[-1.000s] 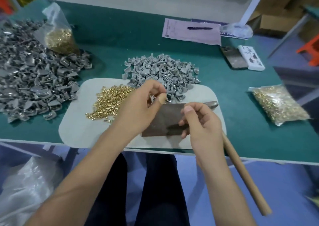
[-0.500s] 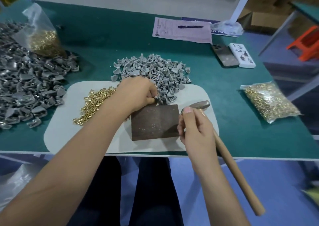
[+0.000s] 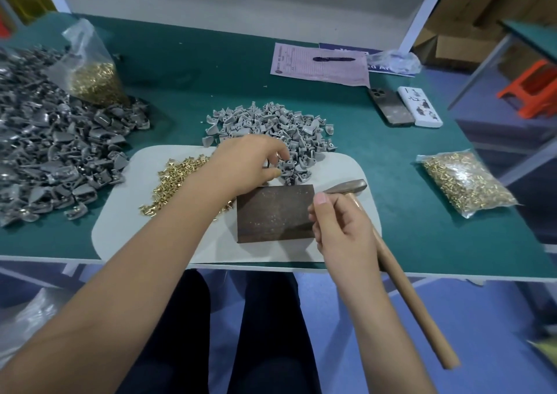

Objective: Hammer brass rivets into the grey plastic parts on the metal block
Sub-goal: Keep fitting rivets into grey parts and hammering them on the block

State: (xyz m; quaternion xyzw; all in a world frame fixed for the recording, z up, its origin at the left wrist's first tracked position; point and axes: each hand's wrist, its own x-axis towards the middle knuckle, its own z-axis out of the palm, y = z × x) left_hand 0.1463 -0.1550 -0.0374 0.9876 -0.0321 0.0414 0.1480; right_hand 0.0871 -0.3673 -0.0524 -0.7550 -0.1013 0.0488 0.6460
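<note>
**Between rivets: block bare, next part being picked**

On the pale mat, the metal block [image 3: 275, 213] sits bare. Left hand [image 3: 247, 164] fingers curl into the grey plastic parts [image 3: 271, 128]; whether it holds one is unclear. Right hand [image 3: 343, 231] grips the hammer [image 3: 407, 288]. Loose brass rivets [image 3: 171, 182] and many parts seemingly remain.

The metal block [image 3: 275, 213] is dark, dull and speckled, its top rough-looking; the brass rivets [image 3: 173, 182] glint yellow and glossy; the grey plastic parts [image 3: 271, 128] look matt and smooth; the hammer [image 3: 401, 276] has a dull metal head and a plain wooden handle; the mat [image 3: 129, 231] is pale, matt; the rivet bag [image 3: 465, 182] is shiny clear plastic.
</note>
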